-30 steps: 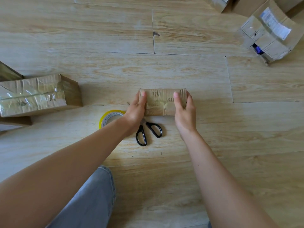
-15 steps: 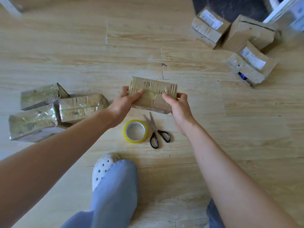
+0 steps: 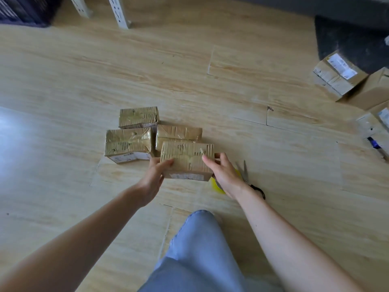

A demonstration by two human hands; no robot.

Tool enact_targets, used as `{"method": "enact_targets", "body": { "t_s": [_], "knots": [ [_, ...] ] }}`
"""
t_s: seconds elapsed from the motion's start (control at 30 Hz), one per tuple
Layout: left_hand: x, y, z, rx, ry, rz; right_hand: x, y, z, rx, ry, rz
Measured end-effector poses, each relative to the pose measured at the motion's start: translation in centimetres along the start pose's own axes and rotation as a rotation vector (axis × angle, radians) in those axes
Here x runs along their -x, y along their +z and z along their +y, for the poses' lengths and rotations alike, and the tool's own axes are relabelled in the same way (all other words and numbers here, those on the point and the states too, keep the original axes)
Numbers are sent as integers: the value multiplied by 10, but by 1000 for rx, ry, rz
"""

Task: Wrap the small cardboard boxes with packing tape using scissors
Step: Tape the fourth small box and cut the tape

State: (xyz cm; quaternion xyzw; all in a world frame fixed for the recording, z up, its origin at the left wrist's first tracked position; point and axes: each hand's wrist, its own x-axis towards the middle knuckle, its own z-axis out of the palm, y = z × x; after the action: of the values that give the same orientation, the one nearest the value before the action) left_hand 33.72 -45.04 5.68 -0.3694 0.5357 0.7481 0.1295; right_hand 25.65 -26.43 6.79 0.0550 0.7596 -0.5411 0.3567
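Between left hand [image 3: 154, 175] and right hand [image 3: 224, 173], taped box [image 3: 185, 157] bears an unreadable label [image 3: 186, 176].

Left hand [image 3: 152, 179], right hand [image 3: 226, 175], forearms [image 3: 84, 239] bare; light-blue denim trouser leg [image 3: 197, 249].

No legible txt anywhere in frame.

Centre: centre box [image 3: 187, 154] has a white label strip [image 3: 185, 176] on its near side face. Dark print is there but blurred, can't read.

Centre left: left box [image 3: 128, 141] has a white left label [image 3: 126, 158] on its near face. Faint lines only, unreadable.

Upper right: upper-right box [image 3: 336, 81] has a white shipping label [image 3: 341, 64] on top. Rows of print are too small to make out.

Right edge: right-edge box [image 3: 371, 125] has a pale edge label [image 3: 384, 115], cut off by the frame, illegible.

No brands, nos. or signs can be made out.
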Motion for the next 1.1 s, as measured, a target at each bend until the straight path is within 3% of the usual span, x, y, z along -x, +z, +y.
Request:
{"method": "enact_targets", "body": {
  "t_s": [0.5, 0.7, 0.93, 1.1],
  "knots": [
    [-44, -35, -35, -113, -88, 169, -58, 44, 27, 261, 124, -137],
    [-57, -36, -30, -267, -40, 285, -61, 49, 24, 273, 209, -186],
    [-31, -10, -7, -461, 94, 423, -29, 23, 5, 244, 184, -158],
    [-3, 28, 30, -489, 200, 235, 13, -19, -21, 225, 125, -10]
  ]
}}
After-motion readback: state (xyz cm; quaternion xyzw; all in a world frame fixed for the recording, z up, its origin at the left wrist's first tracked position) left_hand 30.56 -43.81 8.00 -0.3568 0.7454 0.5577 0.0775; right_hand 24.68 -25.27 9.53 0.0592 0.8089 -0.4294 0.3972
